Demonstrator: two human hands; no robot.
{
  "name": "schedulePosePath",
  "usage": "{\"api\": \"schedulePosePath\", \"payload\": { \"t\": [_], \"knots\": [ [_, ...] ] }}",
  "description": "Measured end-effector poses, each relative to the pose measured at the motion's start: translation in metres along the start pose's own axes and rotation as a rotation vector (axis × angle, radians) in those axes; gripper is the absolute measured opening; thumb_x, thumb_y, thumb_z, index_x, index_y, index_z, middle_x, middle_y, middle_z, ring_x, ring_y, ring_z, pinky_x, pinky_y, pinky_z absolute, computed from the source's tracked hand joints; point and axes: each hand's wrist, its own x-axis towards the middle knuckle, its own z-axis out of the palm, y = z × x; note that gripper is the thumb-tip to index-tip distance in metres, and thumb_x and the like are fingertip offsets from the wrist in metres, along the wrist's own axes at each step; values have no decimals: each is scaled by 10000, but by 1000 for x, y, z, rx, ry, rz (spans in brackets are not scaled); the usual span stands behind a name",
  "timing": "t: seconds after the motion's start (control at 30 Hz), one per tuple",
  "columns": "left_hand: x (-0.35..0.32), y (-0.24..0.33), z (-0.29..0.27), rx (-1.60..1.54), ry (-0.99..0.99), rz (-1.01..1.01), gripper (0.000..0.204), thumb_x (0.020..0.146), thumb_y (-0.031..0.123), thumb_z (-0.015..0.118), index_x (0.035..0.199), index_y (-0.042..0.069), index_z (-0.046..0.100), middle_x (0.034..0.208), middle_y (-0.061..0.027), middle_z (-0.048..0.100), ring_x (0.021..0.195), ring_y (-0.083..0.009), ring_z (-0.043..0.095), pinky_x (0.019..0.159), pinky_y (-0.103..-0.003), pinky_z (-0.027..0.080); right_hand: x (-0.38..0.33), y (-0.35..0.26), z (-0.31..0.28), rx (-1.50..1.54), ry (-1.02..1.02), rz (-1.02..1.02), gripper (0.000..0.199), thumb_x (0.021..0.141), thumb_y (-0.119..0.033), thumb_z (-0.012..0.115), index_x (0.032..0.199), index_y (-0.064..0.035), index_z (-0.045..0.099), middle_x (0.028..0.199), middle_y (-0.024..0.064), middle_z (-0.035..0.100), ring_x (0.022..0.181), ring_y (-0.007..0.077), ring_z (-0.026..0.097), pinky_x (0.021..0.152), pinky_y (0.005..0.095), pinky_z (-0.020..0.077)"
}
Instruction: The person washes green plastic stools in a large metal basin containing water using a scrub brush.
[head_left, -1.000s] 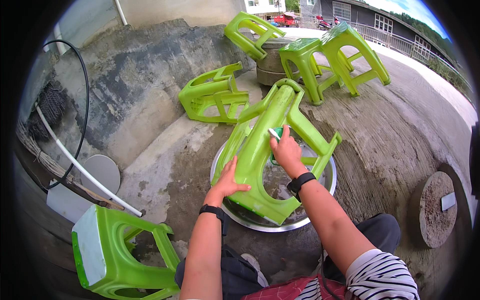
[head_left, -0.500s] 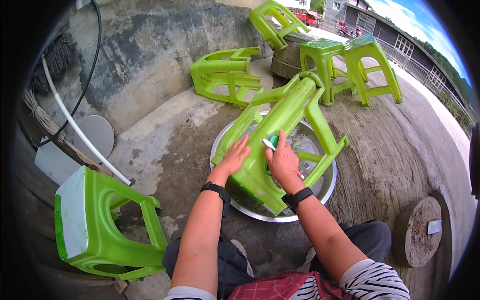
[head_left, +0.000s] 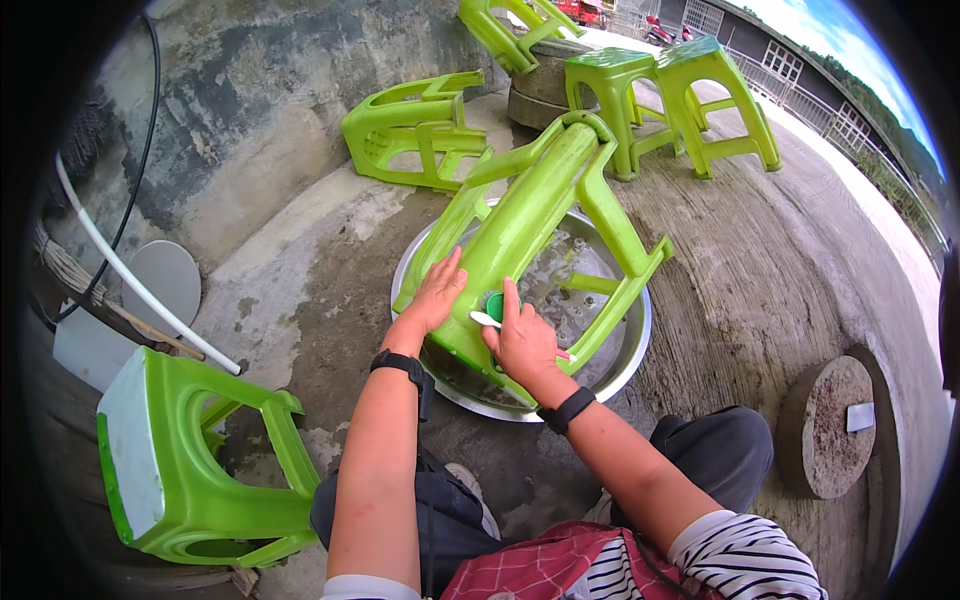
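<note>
A lime-green plastic stool (head_left: 545, 190) lies tilted across a wide round metal basin (head_left: 640, 345), its legs toward the far side. My left hand (head_left: 436, 290) rests flat on the left edge of the stool, fingers stretched out and holding nothing. Closed around a slim white-and-pink stick (head_left: 484, 319), my right hand (head_left: 522, 345) presses on the stool with its index finger extended. The stick's white rounded end shows left of the fingers and a pink tip to their right. Beside that finger is a darker green patch (head_left: 495, 303) that I cannot make out. Shallow water shows in the basin.
Another green stool (head_left: 220, 450) lies on its side at the near left. Beyond the basin are a tipped stool (head_left: 415, 135) and two upright stools (head_left: 612, 75). A white pipe (head_left: 135, 265) leans at left; a round stone block (head_left: 828, 430) stands at right.
The view has shifted, so everything sits lower and further left. My right hand has slid a little nearer along the stool with the stick; my left hand stays flat on it.
</note>
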Motion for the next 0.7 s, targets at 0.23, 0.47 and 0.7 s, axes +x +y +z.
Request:
{"api": "schedulePosePath", "payload": {
  "t": [0.23,0.47,0.7],
  "knots": [
    [-1,3,-1,2,-11,-10,682,982,588,313,1529,196,205,1560,-161,228,1459,-341,134,1178,-402,130,-44,17,18,-55,-66,-41,876,769,-389,702,1468,-61,289,857,176,565,701,328,626,579,436,531],
    [-8,3,2,-15,-5,4,729,959,601,381,1530,186,202,1549,-179,236,1447,-344,172,1171,-401,162,-70,31,24,-56,-125,52,863,803,-427,656,1469,-43,266,822,188,606,659,325,637,574,426,529],
    [-2,12,-3,49,-44,-4,893,871,649,526,1536,171,169,1535,-226,222,1433,-360,197,1161,-418,190,-47,6,23,29,-32,47,876,783,-386,675,1469,-47,250,894,202,590,747,356,632,625,454,525]
  ]
}}
